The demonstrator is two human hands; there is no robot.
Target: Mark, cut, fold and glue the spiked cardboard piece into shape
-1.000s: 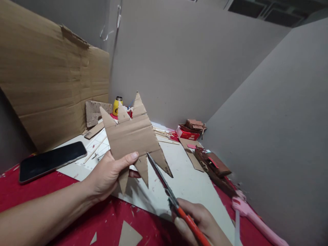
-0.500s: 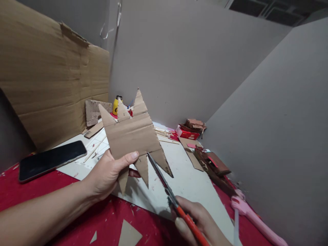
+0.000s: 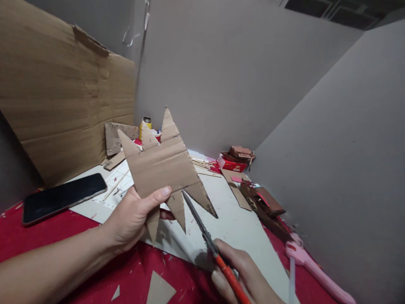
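My left hand [image 3: 133, 215] grips a flat piece of cardboard [image 3: 161, 166], thumb on its front face and fingers behind. Pointed triangles stick out along its upper and lower edges, with dark marked lines at their bases. In my right hand [image 3: 240, 270] is a pair of scissors [image 3: 202, 230] with orange handles. Its blades look closed or nearly so, the tip at the notch between two lower points of the cardboard. My right fingers are partly hidden behind the handles.
A white board [image 3: 253, 236] lies on a red cloth [image 3: 104, 278]. At left is a phone [image 3: 65, 198] before a large cardboard sheet [image 3: 63, 93]. Thin sticks [image 3: 205, 164] lie behind. A pink glue gun [image 3: 316, 266] is at right, cardboard scraps [image 3: 160, 289] in front.
The cardboard has tilted slightly to the left at its top. The scissors have shifted a little left and down, their tip slightly back from the notch's inner corner.
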